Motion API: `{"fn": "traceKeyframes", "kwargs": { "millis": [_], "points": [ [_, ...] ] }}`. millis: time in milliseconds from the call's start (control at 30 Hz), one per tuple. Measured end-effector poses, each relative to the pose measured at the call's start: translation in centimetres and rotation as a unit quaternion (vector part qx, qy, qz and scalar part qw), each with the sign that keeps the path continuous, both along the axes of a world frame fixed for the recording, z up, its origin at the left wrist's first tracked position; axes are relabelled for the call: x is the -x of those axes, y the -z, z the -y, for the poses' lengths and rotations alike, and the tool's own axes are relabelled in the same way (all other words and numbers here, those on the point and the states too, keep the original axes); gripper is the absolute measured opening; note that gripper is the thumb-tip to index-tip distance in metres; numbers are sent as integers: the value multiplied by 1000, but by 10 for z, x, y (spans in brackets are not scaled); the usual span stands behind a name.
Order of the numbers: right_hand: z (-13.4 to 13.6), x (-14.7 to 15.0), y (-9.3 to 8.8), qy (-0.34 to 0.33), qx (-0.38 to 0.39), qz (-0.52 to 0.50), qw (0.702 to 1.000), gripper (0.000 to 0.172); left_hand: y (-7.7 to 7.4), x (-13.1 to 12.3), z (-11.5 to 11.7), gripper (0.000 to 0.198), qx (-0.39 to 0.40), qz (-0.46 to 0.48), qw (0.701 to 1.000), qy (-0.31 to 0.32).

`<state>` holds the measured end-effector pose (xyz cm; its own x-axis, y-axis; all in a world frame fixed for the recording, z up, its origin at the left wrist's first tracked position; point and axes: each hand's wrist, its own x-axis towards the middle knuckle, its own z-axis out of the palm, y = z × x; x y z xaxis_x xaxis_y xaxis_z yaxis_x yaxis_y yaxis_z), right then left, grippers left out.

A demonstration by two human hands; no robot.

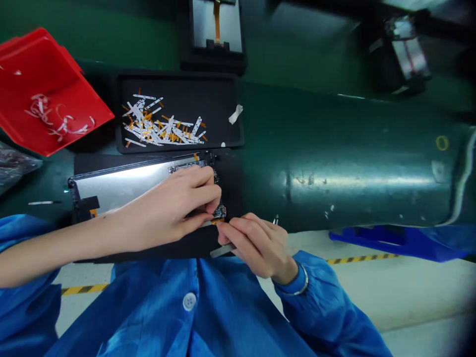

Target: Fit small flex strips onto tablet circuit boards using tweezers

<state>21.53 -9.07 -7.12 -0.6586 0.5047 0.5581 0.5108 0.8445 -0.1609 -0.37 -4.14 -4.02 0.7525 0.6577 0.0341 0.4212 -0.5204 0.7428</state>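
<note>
A display panel with a silvery back lies on a black mat, with a small circuit board along its far edge. My left hand lies over the panel's right end, with fingers and thumb closing around a small dark board. My right hand grips metal tweezers, whose tips are hidden among the fingers close to an orange flex strip. Part of the board lies hidden under my left fingers.
A black tray holds a heap of white and orange peeled strips. A red bin with white scraps stands at the left. Another panel in a black holder lies beyond on the green table.
</note>
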Motion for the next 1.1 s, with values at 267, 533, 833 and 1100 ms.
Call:
{"fn": "traceKeyframes", "kwargs": {
  "millis": [267, 533, 833, 1100],
  "points": [
    [-1, -2, 8, 13, 24, -22, 999, 10, -2, 0, -2, 13, 15, 2, 1000, -7],
    [-6, -2, 9, -6, 67, -39, 997, 6, -2, 1, -1, 14, 19, 12, 1000, -9],
    [-3, 4, 0, -1, 58, -10, 998, 8, -2, 1, -2, 16, 21, 18, 1000, -7],
    [-1, 6, -5, 16, 128, -24, 991, 6, -1, 1, -2, 17, 30, 6, 1000, 3]
  ]
}}
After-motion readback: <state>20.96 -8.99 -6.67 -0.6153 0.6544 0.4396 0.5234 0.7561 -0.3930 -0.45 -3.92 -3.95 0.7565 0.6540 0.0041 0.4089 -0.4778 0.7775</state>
